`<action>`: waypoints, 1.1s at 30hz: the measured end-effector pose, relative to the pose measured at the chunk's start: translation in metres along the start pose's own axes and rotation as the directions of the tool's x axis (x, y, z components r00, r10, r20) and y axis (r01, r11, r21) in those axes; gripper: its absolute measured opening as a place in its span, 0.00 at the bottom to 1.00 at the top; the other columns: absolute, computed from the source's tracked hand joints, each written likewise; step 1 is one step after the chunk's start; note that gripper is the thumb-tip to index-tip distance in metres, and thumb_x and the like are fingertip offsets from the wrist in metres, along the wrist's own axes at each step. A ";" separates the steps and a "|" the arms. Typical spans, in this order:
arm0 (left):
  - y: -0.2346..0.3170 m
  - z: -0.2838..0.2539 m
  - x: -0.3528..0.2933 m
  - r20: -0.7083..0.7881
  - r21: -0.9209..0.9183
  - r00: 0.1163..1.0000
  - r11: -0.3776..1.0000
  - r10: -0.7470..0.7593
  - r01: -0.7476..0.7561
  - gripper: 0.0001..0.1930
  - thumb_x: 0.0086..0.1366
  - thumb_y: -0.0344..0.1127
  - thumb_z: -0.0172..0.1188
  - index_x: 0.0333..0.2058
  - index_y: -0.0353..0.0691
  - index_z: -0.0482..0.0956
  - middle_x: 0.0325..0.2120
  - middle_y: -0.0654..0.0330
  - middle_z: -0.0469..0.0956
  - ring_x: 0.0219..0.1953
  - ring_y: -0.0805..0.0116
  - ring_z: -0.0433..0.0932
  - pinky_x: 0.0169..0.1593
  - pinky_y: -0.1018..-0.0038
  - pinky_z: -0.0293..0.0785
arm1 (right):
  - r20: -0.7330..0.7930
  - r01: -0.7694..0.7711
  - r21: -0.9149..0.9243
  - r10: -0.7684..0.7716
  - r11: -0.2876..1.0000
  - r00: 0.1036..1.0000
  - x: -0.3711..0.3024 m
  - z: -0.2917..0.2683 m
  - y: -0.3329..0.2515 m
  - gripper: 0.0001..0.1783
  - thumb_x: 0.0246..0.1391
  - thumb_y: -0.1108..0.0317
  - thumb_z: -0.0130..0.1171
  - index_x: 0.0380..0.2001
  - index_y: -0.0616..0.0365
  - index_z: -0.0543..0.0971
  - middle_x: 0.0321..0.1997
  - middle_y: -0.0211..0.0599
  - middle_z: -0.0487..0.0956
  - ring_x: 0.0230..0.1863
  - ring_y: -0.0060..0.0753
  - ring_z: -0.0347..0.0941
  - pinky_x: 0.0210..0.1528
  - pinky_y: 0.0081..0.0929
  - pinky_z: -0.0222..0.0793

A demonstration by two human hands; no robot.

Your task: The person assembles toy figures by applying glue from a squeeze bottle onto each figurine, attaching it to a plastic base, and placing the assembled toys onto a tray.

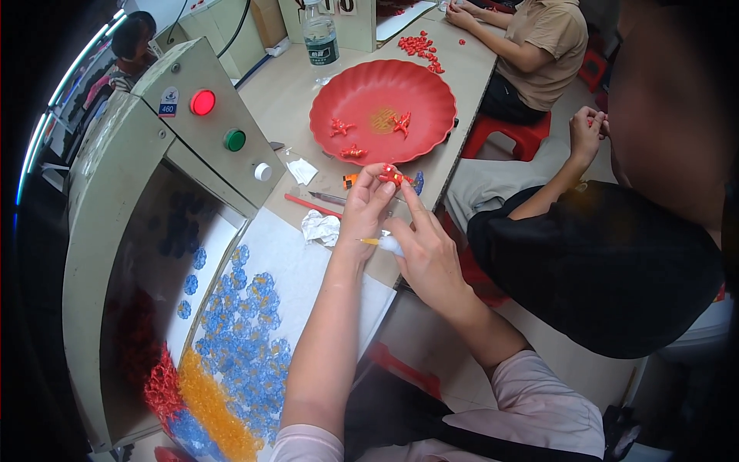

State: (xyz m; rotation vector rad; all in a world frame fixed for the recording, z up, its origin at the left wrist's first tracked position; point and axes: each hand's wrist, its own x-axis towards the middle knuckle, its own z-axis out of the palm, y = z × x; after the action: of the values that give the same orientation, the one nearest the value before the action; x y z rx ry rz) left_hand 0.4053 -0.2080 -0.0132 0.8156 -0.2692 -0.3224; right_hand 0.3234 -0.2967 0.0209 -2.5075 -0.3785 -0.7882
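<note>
My left hand (365, 206) pinches a small shiny red figurine (391, 176) with gold spots between thumb and fingers. My right hand (428, 252) is closed round a small whitish squeeze bottle (390, 246) with a yellow nozzle, which points left across my left wrist. The right index finger reaches up to the figurine's right side. Just beyond my hands lies a large red scalloped plate (331, 91) with a gold emblem, holding three red figurines (402, 125). An orange object (350, 181) and a blue one (418, 182) lie partly hidden behind my hands.
Left stands a grey machine (165, 96) with red and green round buttons. White paper (323, 281) bears many blue flower-like pieces (250, 331), plus yellow (212, 400) and red piles. Crumpled tissue (320, 228), a red stick (312, 205) and a bottle (319, 35) are nearby. People sit at right.
</note>
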 end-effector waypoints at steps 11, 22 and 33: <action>0.000 -0.002 0.000 0.025 -0.041 1.000 0.999 -0.004 0.005 0.11 0.57 0.27 0.50 0.40 0.40 0.65 0.35 0.63 0.69 0.40 0.75 0.68 0.47 0.78 0.64 | -0.082 0.075 0.184 -0.061 0.980 0.995 -0.015 -0.003 0.009 0.18 0.30 0.79 0.58 0.31 0.58 0.72 0.52 0.44 0.65 0.38 0.41 0.70 0.37 0.31 0.67; 0.000 -0.001 -0.001 0.039 -0.018 0.999 1.000 0.011 -0.011 0.10 0.58 0.26 0.49 0.39 0.41 0.64 0.35 0.64 0.69 0.40 0.77 0.67 0.46 0.79 0.62 | 0.005 -0.007 0.104 0.006 0.995 1.000 -0.006 -0.003 0.003 0.14 0.34 0.77 0.57 0.30 0.58 0.72 0.53 0.52 0.62 0.36 0.41 0.70 0.36 0.30 0.67; -0.001 -0.004 -0.001 0.005 0.015 1.000 1.000 0.005 -0.005 0.11 0.57 0.28 0.51 0.39 0.40 0.66 0.36 0.62 0.69 0.42 0.72 0.68 0.48 0.76 0.63 | 0.011 -0.015 0.043 0.014 0.999 1.000 -0.005 0.003 0.004 0.12 0.36 0.75 0.57 0.29 0.58 0.71 0.53 0.53 0.62 0.37 0.39 0.70 0.34 0.29 0.68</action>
State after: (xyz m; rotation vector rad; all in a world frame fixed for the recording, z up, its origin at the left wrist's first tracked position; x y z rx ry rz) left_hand 0.4051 -0.2057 -0.0168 0.8292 -0.2788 -0.3183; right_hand 0.3218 -0.2992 0.0142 -2.4724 -0.3766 -0.7528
